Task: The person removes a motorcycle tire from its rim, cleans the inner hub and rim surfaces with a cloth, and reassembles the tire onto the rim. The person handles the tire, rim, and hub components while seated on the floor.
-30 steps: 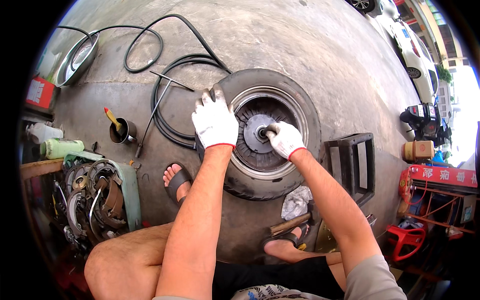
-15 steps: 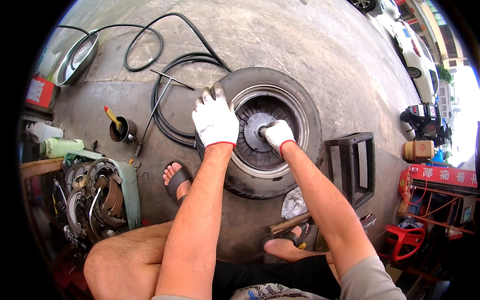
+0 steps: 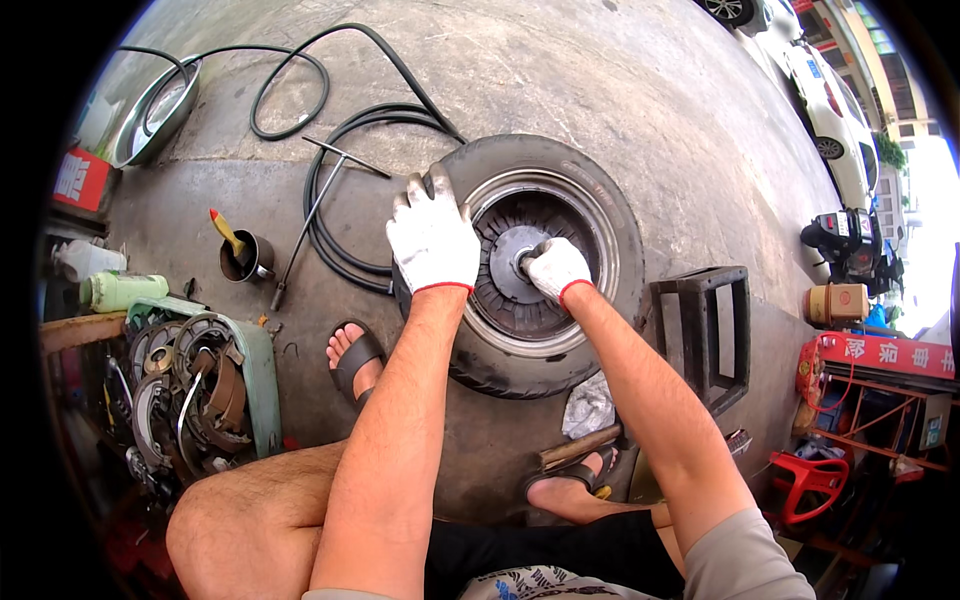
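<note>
Since a second ago, the right hand [image 3: 557,270] has slid slightly leftward over the hub [image 3: 507,270], while the left hand [image 3: 432,238] keeps its place. From where I stand, a metal basin [image 3: 170,132] sits at the far left, with a green bin [image 3: 262,390] of curved brake shoes [image 3: 227,402] nearer the person's knee. Next come a mug [image 3: 263,262] with a brush [image 3: 226,232] in it and a T-shaped bar [image 3: 311,222], its crosspiece reaching over the coils of black hose [image 3: 441,118]. Those coils crowd the left edge of the tyre [image 3: 628,260], where the white-gloved left hand lies palm down, fingers stretched out and slightly spread. The wheel [image 3: 512,312] lies flat on the floor [image 3: 570,70] before the person, and concrete stretches away past its far edge. At its middle the right hand is bunched in; its fingertips are hidden, so I cannot tell whether they close on anything. A crumpled rag [image 3: 590,408] lies just beside the near edge, and only a slim gap separates the tyre's right edge from a black frame [image 3: 741,330]
</note>
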A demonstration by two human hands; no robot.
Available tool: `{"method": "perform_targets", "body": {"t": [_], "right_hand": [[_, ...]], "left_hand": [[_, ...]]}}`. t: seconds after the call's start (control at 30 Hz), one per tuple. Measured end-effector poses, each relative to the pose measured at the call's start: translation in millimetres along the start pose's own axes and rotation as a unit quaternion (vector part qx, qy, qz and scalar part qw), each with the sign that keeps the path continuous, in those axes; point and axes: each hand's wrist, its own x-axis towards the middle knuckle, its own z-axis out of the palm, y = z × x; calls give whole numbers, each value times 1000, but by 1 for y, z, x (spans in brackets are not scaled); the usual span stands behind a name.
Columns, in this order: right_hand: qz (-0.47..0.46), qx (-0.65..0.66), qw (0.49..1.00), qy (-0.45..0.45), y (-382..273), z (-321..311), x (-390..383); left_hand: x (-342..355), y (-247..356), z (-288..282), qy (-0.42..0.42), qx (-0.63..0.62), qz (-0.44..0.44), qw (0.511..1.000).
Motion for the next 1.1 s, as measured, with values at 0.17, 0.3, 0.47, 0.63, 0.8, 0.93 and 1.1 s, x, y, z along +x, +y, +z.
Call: {"method": "perform_targets", "body": {"t": [0.17, 0.3, 0.47, 0.63, 0.8, 0.93, 1.1], "right_hand": [[-41, -10, 999, 29, -2, 1, -8], [-34, -23, 998, 39, -3, 4, -12], [-46, -29, 998, 27, -4, -1, -11], [-53, -15, 997, 58, 0, 7, -15], [-86, 25, 994, 57, 8, -5, -25], [-67, 192, 967, 152, 34, -27, -55], [37, 386, 888, 248, 103, -45, -109]], "left_hand": [[0, -3, 4, 11, 7, -2, 1000], [-1, -2, 5, 12, 2, -2, 1000], [0, -2, 3, 9, -4, -1, 1000], [-1, 0, -2, -1, 1, 2, 1000], [-1, 2, -6, -13, -7, 0, 1000], [-1, 1, -1, -6, 3, 3, 1000], [-2, -2, 2, 5, 15, 7, 1000]]}}
